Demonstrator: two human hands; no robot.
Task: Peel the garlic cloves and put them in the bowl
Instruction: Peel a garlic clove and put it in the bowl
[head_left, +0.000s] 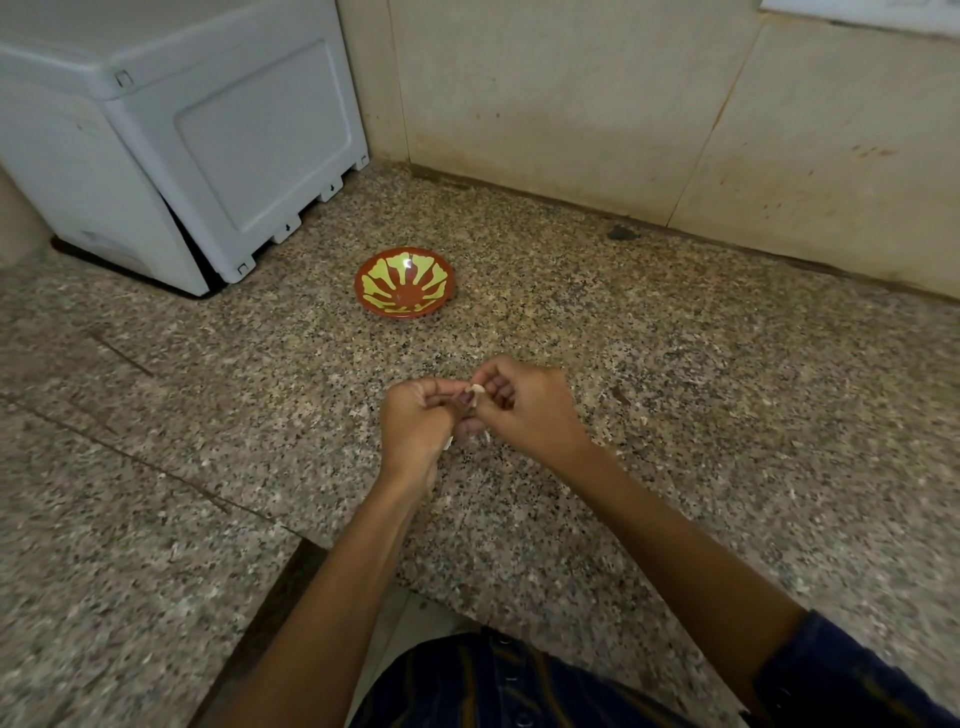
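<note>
A small pale garlic clove shows between my two hands, just above the speckled granite counter. My left hand and my right hand meet over it, fingers curled, both pinching the clove. Most of the clove is hidden by my fingers. A bit of pale peel shows under my left hand. The bowl, red-brown with a yellow petal pattern, sits on the counter beyond my hands. I see nothing inside it.
A white appliance stands at the back left of the counter. A beige tiled wall runs along the back. The counter's front edge lies near my body, with a seam and a gap at the lower left.
</note>
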